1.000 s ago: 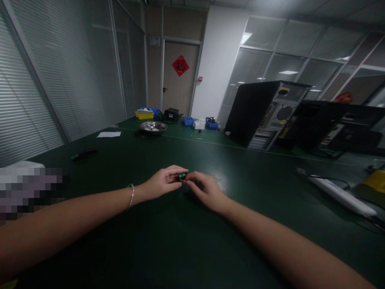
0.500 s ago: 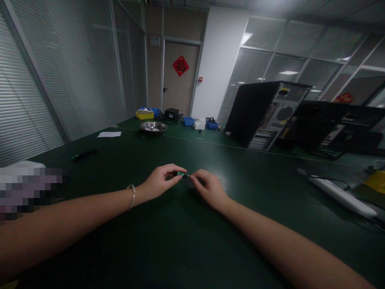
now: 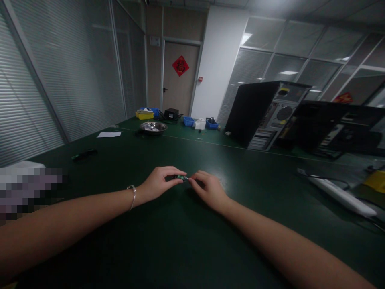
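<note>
Between thumb and fingers, my left hand (image 3: 161,179) grips a small green circuit board (image 3: 181,177) with dark parts on it. A short, thin silvery piece (image 3: 187,178) shows at the board's right end. My right hand (image 3: 208,185) pinches the other end of that piece; its exact kind is too small to tell. Both hands are close together above the green tabletop (image 3: 168,241). A silver bracelet (image 3: 132,196) circles my left wrist.
A dark object with green parts (image 3: 84,154) and a white paper (image 3: 109,134) lie on the left. A metal bowl (image 3: 153,127) and blue bins (image 3: 189,121) stand at the back. Computer towers (image 3: 267,114) and a white power strip (image 3: 344,194) are on the right.
The circuit board has tilted and sits slightly lower in my left hand. My right fingertips have shifted a little to the left; both hands keep their hold.
</note>
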Available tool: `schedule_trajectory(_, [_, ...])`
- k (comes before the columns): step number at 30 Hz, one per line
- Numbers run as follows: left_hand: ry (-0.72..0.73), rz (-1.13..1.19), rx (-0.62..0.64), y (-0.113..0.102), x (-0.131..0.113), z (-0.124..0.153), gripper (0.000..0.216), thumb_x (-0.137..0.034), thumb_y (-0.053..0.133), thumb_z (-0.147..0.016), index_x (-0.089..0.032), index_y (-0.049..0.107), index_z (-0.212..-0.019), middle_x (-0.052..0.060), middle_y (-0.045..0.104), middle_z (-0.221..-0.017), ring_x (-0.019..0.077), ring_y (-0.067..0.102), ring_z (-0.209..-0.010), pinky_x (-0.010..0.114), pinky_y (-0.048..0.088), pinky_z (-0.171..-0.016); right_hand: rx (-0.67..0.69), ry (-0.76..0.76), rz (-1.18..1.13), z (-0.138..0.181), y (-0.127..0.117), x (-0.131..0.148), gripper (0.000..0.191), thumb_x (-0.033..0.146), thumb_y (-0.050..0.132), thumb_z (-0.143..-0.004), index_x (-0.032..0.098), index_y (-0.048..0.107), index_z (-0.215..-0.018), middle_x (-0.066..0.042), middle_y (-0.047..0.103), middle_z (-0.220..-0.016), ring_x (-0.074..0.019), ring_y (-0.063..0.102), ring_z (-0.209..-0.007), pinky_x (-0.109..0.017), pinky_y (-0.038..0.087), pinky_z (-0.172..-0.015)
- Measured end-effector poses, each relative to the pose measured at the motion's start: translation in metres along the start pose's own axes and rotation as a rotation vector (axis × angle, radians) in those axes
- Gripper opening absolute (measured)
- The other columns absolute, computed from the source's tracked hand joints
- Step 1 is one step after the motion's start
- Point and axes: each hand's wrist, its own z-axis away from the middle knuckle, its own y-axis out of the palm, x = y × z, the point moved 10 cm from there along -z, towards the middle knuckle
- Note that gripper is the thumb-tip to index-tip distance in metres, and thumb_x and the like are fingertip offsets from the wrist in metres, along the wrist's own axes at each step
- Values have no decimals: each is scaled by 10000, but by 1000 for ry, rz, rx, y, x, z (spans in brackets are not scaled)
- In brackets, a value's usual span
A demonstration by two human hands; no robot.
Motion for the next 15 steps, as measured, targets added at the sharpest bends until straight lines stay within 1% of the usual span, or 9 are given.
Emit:
schedule_trajectory(6, [-26, 79, 12, 1, 4, 0, 246, -262, 615, -839, -220, 687, -1069, 48, 685, -1072, 204, 624, -992, 326, 500, -872, 2, -18, -64, 0, 0, 1, 194, 274, 464, -930, 205, 645, -920, -32, 603, -837, -151, 560, -757, -256, 411, -658])
schedule_trajectory(15, [-82, 249, 42, 8, 19, -1, 254, -228, 625, -823, -200, 684, -1068, 50, 684, -1076, 199, 628, -1004, 330, 505, -890, 3, -15, -112, 0, 0, 4, 202, 283, 464, -930, 196, 643, -897, -34, 613, -823, -153, 568, -755, -259, 421, -673])
